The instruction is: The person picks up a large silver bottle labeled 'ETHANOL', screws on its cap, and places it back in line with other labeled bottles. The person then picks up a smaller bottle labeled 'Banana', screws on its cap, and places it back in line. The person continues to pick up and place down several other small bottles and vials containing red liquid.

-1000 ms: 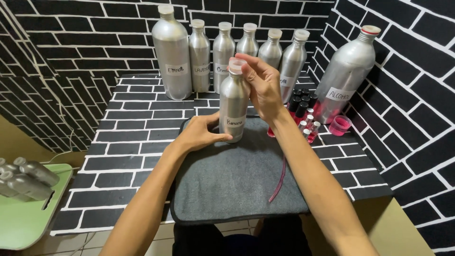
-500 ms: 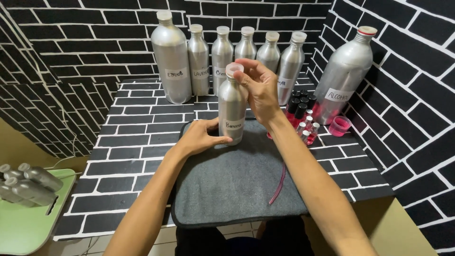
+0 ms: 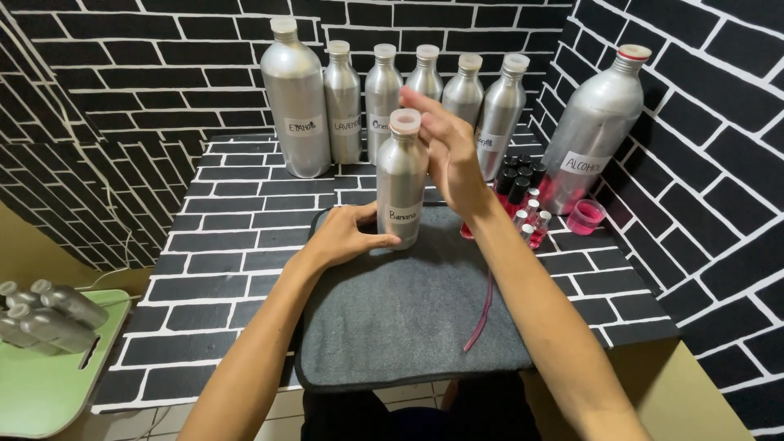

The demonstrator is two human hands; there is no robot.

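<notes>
A silver metal bottle (image 3: pixel 402 184) with a pale cap (image 3: pixel 405 121) and a white label stands upright at the far edge of a dark grey mat (image 3: pixel 408 310). My left hand (image 3: pixel 347 235) grips its base from the left. My right hand (image 3: pixel 447 151) is at the bottle's upper right, fingers spread beside the cap and touching or nearly touching it. A thin pink tube (image 3: pixel 482 314) lies on the mat's right side.
A row of several silver bottles (image 3: pixel 384 98) lines the back wall, the largest (image 3: pixel 296 102) at the left. A big bottle (image 3: pixel 594 131) stands at the right with a pink cup (image 3: pixel 586 216) and small vials (image 3: pixel 523 204). More bottles (image 3: pixel 41 314) lie on a green surface at lower left.
My right hand has shifted slightly around the cap, fingers opening out beside it. The bottle and my left hand have stayed in place.
</notes>
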